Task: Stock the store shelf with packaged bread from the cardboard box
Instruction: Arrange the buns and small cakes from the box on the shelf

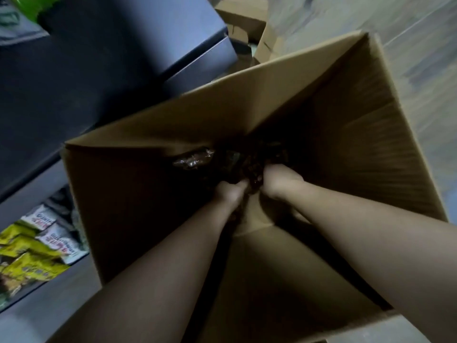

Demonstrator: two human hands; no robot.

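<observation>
A tall open cardboard box (358, 134) fills the middle of the head view. Both my arms reach deep into it. At its dark bottom lie clear-wrapped bread packs (195, 159), shiny and hard to make out. My left hand (231, 191) and my right hand (274, 181) sit side by side on one dark pack (249, 172), fingers curled into its wrapper. The fingertips are lost in shadow.
Dark grey store shelves (103, 70) run along the left. A lower shelf holds yellow and white snack packets (32, 246). More cardboard boxes (244, 23) stand on the pale wood-look floor (408, 30) behind the big box.
</observation>
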